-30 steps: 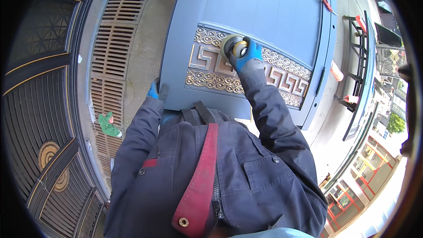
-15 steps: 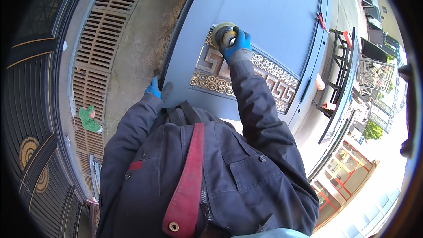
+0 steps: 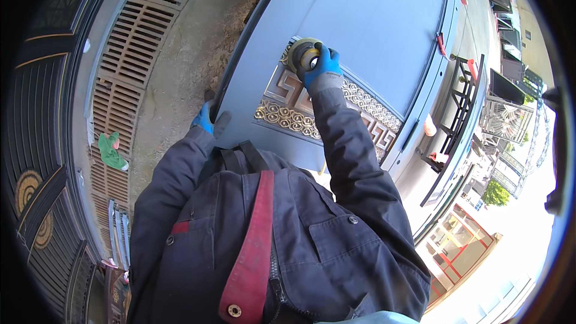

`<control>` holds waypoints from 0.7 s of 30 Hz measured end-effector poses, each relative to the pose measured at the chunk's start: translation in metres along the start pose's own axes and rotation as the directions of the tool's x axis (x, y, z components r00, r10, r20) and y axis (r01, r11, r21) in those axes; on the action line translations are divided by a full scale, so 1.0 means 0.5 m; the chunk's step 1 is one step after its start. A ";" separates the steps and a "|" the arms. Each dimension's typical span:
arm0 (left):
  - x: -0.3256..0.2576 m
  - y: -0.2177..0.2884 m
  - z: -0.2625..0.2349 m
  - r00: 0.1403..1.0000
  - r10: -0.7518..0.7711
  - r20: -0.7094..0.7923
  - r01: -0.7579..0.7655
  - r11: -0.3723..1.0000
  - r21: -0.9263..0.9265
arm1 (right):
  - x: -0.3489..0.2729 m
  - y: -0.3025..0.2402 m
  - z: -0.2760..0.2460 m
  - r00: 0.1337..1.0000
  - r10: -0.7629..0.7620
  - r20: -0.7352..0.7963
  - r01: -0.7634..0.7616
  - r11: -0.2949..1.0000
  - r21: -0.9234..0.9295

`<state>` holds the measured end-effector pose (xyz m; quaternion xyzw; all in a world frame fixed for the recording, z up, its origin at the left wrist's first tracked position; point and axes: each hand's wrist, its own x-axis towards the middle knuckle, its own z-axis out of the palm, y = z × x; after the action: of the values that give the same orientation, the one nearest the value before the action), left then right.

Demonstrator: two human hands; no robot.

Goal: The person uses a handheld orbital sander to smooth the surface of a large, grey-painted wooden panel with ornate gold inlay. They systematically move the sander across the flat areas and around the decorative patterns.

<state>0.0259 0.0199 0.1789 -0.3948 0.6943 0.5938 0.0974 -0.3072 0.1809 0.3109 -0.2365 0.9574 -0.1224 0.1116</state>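
My right hand, in a blue and grey glove, is closed round a disc sander with a pale round pad and a yellow and dark body. The pad covers the upper left corner of a gold-coloured ornamental panel with curl and key patterns; whether it touches or spins I cannot tell. This panel is set in a large blue-grey door. Also gloved, my left hand grips the door's left edge, thumb on the face and fingers round the side, partly hidden.
A rusty slotted drain grate runs along the ground at the left, with a green cloth on it. Dark doors stand beyond. Right of the blue-grey door are a black metal frame and a red-handled tool.
The sander has shifted slightly toward the left and lower part of the panel, covering more of its corner. My left hand keeps its grip on the door edge. The whole view has tilted a little.
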 end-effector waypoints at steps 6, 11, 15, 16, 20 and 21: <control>0.001 0.001 0.003 0.999 0.032 0.005 -0.032 0.999 -0.028 | -0.001 -0.017 0.007 1.000 -0.023 -0.018 0.022 0.999 -0.039; -0.005 0.003 0.002 1.000 0.026 -0.001 -0.026 0.999 -0.020 | 0.010 -0.020 0.012 0.999 0.031 -0.025 -0.033 0.998 -0.052; -0.003 0.000 0.001 0.999 0.011 0.034 -0.009 0.997 -0.075 | 0.009 -0.020 0.018 0.999 0.003 -0.033 -0.005 0.998 -0.067; -0.001 -0.003 0.002 0.999 0.008 0.045 -0.005 0.997 -0.077 | 0.008 -0.020 0.019 1.000 0.000 0.011 0.001 0.998 -0.067; 0.006 -0.014 0.010 1.000 -0.019 0.013 0.020 0.995 -0.093 | 0.005 -0.027 0.016 0.994 0.058 -0.095 -0.062 0.997 -0.039; 0.006 -0.015 0.010 1.000 -0.001 0.007 0.002 0.996 -0.094 | 0.005 -0.029 0.014 0.993 0.038 -0.110 -0.045 0.997 -0.062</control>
<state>0.0273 0.0234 0.1702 -0.3974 0.6650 0.6271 0.0815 -0.3012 0.1659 0.3082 -0.2130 0.9702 -0.1021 0.0542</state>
